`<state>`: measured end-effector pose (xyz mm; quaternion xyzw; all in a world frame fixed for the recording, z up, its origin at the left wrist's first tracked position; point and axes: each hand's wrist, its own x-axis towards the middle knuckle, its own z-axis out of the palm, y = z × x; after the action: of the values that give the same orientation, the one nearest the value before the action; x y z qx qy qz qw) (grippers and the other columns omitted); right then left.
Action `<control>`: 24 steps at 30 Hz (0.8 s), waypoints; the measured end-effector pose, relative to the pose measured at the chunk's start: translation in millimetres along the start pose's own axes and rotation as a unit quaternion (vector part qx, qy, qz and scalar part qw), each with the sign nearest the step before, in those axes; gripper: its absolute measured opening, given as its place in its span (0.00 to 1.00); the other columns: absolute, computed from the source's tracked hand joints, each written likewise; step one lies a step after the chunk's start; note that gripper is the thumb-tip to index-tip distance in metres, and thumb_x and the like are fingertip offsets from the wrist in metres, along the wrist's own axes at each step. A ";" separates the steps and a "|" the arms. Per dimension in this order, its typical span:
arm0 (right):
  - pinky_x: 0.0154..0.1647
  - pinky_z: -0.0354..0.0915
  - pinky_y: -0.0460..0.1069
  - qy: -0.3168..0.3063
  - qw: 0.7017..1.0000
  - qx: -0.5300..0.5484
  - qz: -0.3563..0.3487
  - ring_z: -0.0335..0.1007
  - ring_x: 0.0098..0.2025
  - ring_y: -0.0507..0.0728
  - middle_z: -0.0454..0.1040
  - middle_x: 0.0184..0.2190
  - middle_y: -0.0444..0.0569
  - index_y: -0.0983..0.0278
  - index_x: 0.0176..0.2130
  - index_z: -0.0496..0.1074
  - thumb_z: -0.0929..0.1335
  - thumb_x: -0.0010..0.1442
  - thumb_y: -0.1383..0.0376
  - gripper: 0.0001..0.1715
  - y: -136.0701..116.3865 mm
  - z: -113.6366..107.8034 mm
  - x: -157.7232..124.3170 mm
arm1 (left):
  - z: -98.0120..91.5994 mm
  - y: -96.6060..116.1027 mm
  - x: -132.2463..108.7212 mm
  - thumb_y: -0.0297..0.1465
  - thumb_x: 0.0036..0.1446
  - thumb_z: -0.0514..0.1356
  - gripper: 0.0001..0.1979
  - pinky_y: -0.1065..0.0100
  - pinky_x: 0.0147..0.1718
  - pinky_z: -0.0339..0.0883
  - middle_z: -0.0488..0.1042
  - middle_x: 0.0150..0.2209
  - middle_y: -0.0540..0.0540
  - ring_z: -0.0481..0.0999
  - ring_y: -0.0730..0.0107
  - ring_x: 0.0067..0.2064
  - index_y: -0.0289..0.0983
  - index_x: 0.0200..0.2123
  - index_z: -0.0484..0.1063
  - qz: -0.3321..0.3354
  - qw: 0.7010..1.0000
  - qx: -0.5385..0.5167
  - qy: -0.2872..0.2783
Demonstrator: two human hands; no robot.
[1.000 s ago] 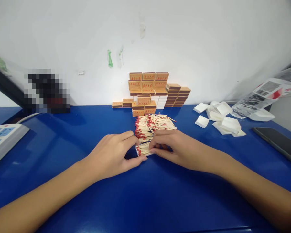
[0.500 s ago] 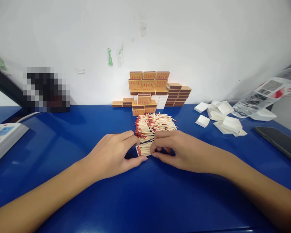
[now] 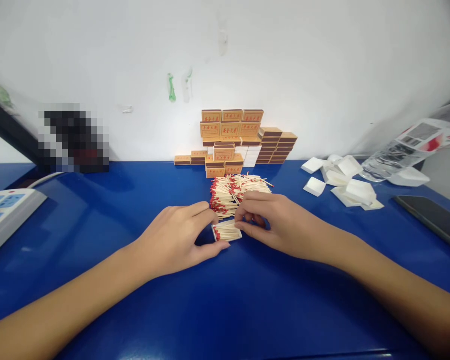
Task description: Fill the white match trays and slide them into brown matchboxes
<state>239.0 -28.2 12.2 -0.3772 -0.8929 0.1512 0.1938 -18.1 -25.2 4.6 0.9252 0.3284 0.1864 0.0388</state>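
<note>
A small white tray [image 3: 239, 236] with red-tipped matches in it lies on the blue table. My left hand [image 3: 185, 235] holds the tray's left end between thumb and fingers. At the tray's upper right corner is my right hand [image 3: 268, 217], its thumb and fingertips pinched together; what they hold, if anything, is too small to make out. Just behind the tray spreads a pile of loose matches [image 3: 225, 195], its right part hidden by my right hand. Stacked matchboxes [image 3: 230, 131] stand behind the pile against the wall.
Several white paper trays [image 3: 354, 192] lie at the right, beside a clear plastic bottle [image 3: 392, 155] and a dark phone [image 3: 431, 215]. A white power strip [image 3: 18, 215] sits at the far left. A pixelated dark object [image 3: 75, 140] stands at the back left.
My right hand has risen slightly from the tray's front edge to its upper right corner, uncovering the tray's right end. My left hand stays at the left end.
</note>
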 end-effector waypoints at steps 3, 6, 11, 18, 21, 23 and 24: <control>0.36 0.61 0.48 -0.006 1.000 0.017 0.000 0.68 0.36 0.53 0.74 0.37 0.47 0.63 0.39 0.74 0.68 0.69 0.69 0.05 -0.5 3.8 0.2 | -0.8 0.1 -0.3 0.43 0.65 0.66 0.16 0.67 0.27 0.61 0.77 0.37 0.49 0.72 0.72 0.28 0.36 0.44 0.77 0.005 1.000 -0.003 0.000; 0.38 0.63 0.49 -0.021 0.999 0.029 0.001 0.70 0.38 0.53 0.75 0.39 0.47 0.63 0.39 0.74 0.68 0.70 0.69 0.06 -1.8 6.0 0.3 | -1.2 0.3 -0.6 0.43 0.65 0.66 0.16 0.67 0.27 0.61 0.77 0.36 0.49 0.72 0.72 0.28 0.36 0.44 0.77 0.010 1.000 0.000 0.003; 0.39 0.63 0.50 -0.028 0.999 0.020 0.011 0.71 0.39 0.54 0.75 0.40 0.48 0.64 0.39 0.75 0.68 0.70 0.69 0.06 -5.9 7.2 0.9 | 0.2 0.4 -1.1 0.42 0.65 0.65 0.16 0.67 0.28 0.62 0.77 0.36 0.49 0.73 0.71 0.29 0.35 0.45 0.77 0.026 1.000 -0.003 0.009; 0.37 0.63 0.49 -0.011 1.000 0.022 0.004 0.70 0.37 0.54 0.75 0.37 0.47 0.64 0.38 0.75 0.68 0.71 0.65 0.08 -11.1 10.2 -0.5 | 0.2 1.2 -0.6 0.42 0.65 0.65 0.15 0.67 0.27 0.62 0.75 0.34 0.50 0.72 0.71 0.29 0.35 0.43 0.76 0.037 0.999 -0.009 0.009; 0.37 0.63 0.49 -0.017 0.999 0.030 -0.001 0.71 0.37 0.53 0.75 0.38 0.47 0.63 0.39 0.76 0.69 0.69 0.68 0.05 -10.4 10.8 -1.9 | -0.5 1.0 -0.3 0.42 0.65 0.66 0.14 0.67 0.27 0.62 0.74 0.34 0.50 0.72 0.71 0.28 0.35 0.41 0.76 0.040 0.999 -0.007 0.004; 0.37 0.63 0.49 -0.022 0.999 0.027 -0.003 0.71 0.37 0.53 0.76 0.39 0.48 0.64 0.39 0.76 0.69 0.69 0.70 0.05 -10.1 10.8 -2.4 | -0.6 1.0 -0.1 0.42 0.65 0.66 0.15 0.67 0.27 0.62 0.74 0.33 0.50 0.71 0.71 0.28 0.35 0.40 0.75 0.040 0.999 -0.006 0.000; 0.37 0.63 0.49 -0.022 0.999 0.026 -0.006 0.71 0.37 0.53 0.76 0.39 0.48 0.64 0.40 0.77 0.69 0.69 0.71 0.05 -10.3 10.6 -2.4 | -0.6 1.0 0.1 0.42 0.65 0.66 0.15 0.66 0.27 0.61 0.74 0.33 0.51 0.71 0.71 0.28 0.35 0.40 0.75 0.041 0.999 -0.006 -0.001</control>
<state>229.3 -38.2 6.6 -0.3635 -0.8949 0.1813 0.1848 -17.6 -26.0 5.4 0.9379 0.2885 0.1887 0.0373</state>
